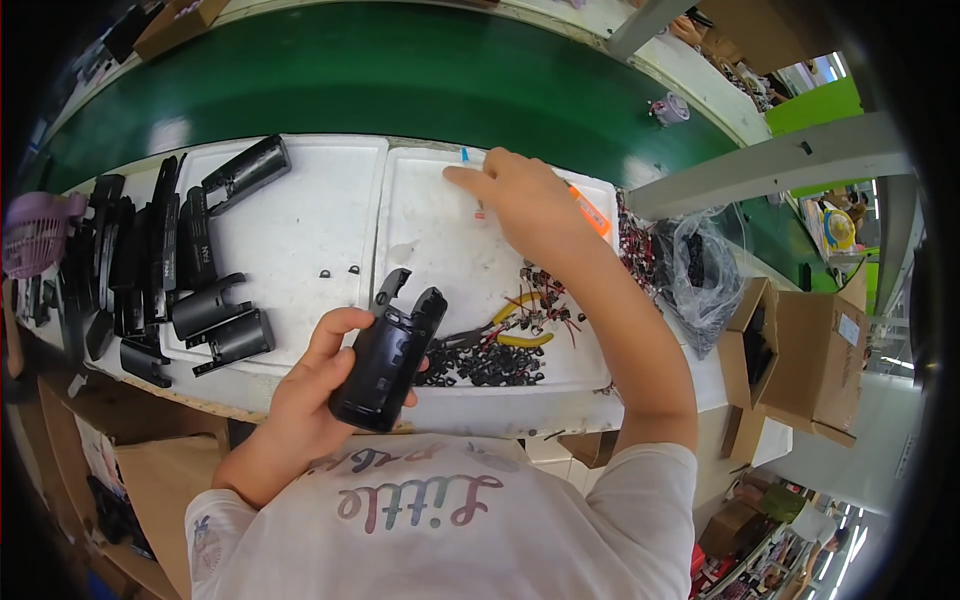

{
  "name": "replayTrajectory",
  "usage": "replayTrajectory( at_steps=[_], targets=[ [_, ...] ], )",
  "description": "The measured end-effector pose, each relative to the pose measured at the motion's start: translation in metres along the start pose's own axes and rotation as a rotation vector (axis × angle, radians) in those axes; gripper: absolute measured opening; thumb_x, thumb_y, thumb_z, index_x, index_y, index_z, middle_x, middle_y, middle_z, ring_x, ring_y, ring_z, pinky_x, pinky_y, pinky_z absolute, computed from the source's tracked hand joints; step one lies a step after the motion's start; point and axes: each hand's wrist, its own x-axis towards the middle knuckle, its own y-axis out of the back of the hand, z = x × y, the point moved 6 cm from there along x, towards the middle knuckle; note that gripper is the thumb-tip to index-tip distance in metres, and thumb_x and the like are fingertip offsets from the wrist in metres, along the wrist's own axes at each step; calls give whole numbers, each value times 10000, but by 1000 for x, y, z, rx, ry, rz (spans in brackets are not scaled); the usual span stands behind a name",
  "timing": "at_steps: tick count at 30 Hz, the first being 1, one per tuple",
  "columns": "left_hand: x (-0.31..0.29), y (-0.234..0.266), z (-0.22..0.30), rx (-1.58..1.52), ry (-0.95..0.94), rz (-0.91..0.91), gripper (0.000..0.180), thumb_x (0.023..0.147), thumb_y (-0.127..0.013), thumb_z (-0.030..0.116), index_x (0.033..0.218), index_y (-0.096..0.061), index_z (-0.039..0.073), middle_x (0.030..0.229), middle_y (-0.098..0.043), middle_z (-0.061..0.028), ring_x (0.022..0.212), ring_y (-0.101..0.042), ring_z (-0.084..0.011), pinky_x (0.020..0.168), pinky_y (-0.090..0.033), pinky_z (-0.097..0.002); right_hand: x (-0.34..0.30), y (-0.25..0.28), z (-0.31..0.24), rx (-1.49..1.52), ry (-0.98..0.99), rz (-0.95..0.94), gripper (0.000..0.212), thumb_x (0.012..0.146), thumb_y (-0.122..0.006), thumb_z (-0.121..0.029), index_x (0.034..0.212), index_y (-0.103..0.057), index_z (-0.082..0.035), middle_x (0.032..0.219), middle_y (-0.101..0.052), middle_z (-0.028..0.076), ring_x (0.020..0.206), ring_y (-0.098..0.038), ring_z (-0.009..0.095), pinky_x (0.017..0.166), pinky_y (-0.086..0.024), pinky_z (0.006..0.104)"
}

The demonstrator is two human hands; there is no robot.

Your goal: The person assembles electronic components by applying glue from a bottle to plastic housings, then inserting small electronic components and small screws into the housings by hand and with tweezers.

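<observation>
The work looks partway: beside and on the white trays (300, 222) lie many black casings (197, 240), finished or waiting, one cannot tell. The right hand (530, 200) bends over the right tray, its grip unclear. The left hand (318, 385) grasps a black casing (378, 365) at the trays' near edge, long axis slanting, pronged end pointing away and slightly rightward. Small black parts (490, 362) lie loose, apparently left to use.

A green conveyor surface (350, 70) along the far side, purple fan (38, 240) at far left, cardboard box (815, 365) at right.
</observation>
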Motion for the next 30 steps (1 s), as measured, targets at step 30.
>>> replayTrajectory(
  at_steps=[30],
  targets=[
    [10,7,-11,-5,98,-31,649,853,-508,341,1373,-217,86,1091,-498,-258,834,-581,-310,625,-489,-368,-97,6,-14,1259,-757,-342,67,827,-600,-79,825,-564,-23,691,-547,7,583,-509,95,534,-412,224]
  ],
)
